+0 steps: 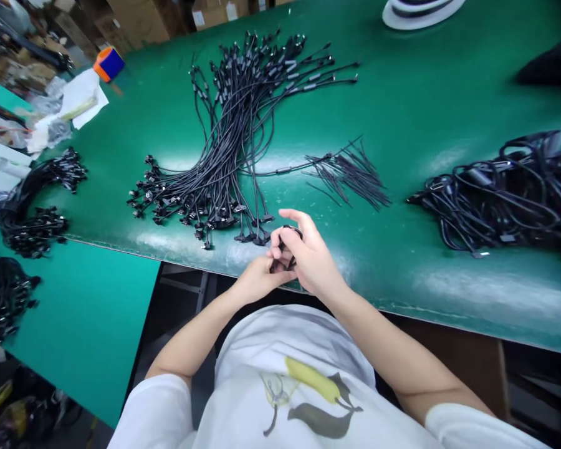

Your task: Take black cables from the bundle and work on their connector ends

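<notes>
At the front edge of the green table, my left hand (258, 278) and my right hand (312, 254) meet in front of my body. Between them is a small black cable (290, 262), bent into a loop and largely hidden by my fingers. My left fingers and thumb are closed on it from the left. My right hand is curled round its upper side, with the index finger raised off it. Just beyond lies a large bunch of black cables (236, 131) with connectors at both ends. Right of that bunch is a pile of thin black ties (355, 171).
A heap of coiled black cables (505, 193) lies on the right of the green table (430, 106). More cable bundles (32, 206) are at the left. An orange and blue tape roll (108, 64), a white round object (421, 14) and cardboard boxes (140, 22) are farther back.
</notes>
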Available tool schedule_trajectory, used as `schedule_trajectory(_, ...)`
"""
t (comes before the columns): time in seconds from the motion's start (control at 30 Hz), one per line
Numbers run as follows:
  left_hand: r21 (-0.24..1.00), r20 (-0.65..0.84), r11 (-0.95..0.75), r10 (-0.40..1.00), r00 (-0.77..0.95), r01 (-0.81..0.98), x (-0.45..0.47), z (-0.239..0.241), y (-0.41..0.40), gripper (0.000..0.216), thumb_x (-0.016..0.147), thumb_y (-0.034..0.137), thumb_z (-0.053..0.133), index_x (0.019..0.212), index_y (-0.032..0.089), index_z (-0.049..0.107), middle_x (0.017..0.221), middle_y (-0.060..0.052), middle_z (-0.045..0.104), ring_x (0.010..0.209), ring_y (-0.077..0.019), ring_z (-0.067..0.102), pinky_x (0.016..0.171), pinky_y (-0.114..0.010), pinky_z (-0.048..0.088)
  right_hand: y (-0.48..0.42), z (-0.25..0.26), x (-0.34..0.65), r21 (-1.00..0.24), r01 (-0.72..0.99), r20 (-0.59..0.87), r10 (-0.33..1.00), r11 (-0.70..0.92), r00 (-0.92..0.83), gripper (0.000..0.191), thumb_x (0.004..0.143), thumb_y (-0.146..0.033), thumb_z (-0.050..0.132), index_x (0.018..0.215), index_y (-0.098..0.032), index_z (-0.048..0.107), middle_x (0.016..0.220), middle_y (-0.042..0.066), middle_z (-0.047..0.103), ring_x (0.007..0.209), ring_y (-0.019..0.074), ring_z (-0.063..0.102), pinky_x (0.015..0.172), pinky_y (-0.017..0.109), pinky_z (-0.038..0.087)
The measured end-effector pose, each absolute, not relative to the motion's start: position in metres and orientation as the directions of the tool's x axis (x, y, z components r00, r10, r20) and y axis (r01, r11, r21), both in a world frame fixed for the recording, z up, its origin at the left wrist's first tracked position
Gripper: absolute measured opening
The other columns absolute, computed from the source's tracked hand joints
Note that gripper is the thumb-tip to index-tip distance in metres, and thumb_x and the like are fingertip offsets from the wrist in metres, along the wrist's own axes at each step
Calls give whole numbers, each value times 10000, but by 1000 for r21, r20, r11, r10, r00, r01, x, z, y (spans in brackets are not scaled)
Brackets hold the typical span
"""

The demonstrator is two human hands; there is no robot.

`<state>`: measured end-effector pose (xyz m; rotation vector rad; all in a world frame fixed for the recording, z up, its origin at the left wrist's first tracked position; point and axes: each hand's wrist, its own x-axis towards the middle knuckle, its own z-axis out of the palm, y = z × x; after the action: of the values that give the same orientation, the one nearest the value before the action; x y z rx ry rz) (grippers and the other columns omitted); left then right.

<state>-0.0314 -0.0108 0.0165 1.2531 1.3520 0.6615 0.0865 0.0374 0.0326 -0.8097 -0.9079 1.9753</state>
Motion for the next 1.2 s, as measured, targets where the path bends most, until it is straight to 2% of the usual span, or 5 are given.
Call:
schedule_trajectory(0.17, 893, -384, 447, 816, 431, -50, -30, 20, -15, 413, 778, 532, 683, 845, 132, 607, 800, -53, 619, 851, -208, 595, 834, -357, 460, 45, 46, 84, -751, -407, -219, 778, -520, -589, 275, 886, -459, 593, 978, -219, 495, 575, -112, 342, 412, 19, 157, 364, 133, 133)
schedule_trajectory(0.33, 702, -436, 602, 786, 439, -380, -24, 28, -23, 524, 787, 656, 603, 821, 137, 541, 652, 18, 477, 599, -122, 500, 614, -297, 459, 53, 43, 84, -784, -341, -222, 747, -518, -626, 377, 859, -573, 591, 897, -215, 480, 602, -97, 397, 408, 16, 217, 344, 124, 185)
schedule_trajectory(0.57, 499, -446, 641, 767, 461, -583, -14, 31, -25, 474, 808, 619, 615, 781, 151, 543, 540, 71, 335, 456, -75, 364, 473, -215, 348, 59, 34, 82, -772, -398, -258, 817, -495, -516, 506, 777, -690, 605, 818, -214, 440, 619, -74, 445, 423, 36, 360, 355, 155, 349)
schedule_trajectory(0.87, 436, -482, 681, 728, 487, -588, -9, 32, -22, 356, 761, 413, 741, 900, 103, 634, 717, -23, 526, 658, -132, 540, 640, -281, 458, 63, 42, 96, -800, -362, -170, 759, -478, -628, 497, 797, -663, 603, 754, -203, 420, 627, -77, 337, 435, 14, 221, 333, 119, 135)
schedule_trajectory(1.2, 306, -503, 712, 685, 528, -632, -4, 25, -20, 186, 816, 278, 683, 838, 99, 639, 606, 41, 348, 535, -78, 404, 553, -219, 383, 70, 35, 102, -698, -362, -198, 652, -618, -732, 508, 805, -678, 579, 746, -208, 394, 603, -89, 331, 417, 9, 163, 320, 118, 100)
